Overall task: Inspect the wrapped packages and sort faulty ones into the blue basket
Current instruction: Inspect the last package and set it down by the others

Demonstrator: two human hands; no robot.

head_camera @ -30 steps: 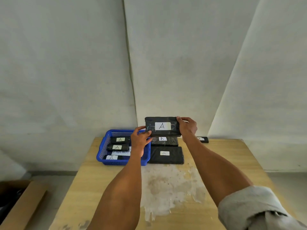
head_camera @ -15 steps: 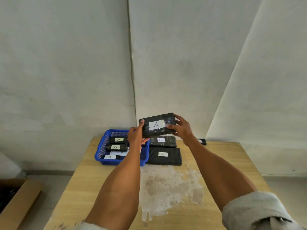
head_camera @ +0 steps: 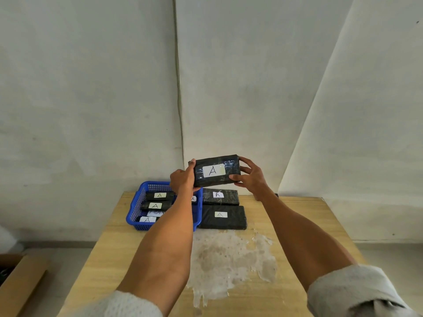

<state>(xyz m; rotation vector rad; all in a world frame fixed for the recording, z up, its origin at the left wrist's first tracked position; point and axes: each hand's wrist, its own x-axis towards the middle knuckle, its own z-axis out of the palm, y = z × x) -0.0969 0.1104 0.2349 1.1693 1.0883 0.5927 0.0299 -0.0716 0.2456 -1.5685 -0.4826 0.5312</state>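
Two-handed grip: left hand (head_camera: 183, 182) and right hand (head_camera: 251, 177) clamp the package (head_camera: 230, 168) by its ends, label (head_camera: 213, 171) facing the eyes for inspection, raised over the bench (head_camera: 297, 225), blue basket (head_camera: 135, 209) waiting at 8 o'clock.

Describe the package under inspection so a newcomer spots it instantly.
Find the wooden table with the blue basket at its far left. Above the basket's right edge, the left hand and right hand hold one black wrapped package in the air. All other packages lie in the basket or on the table; only this one is lifted.
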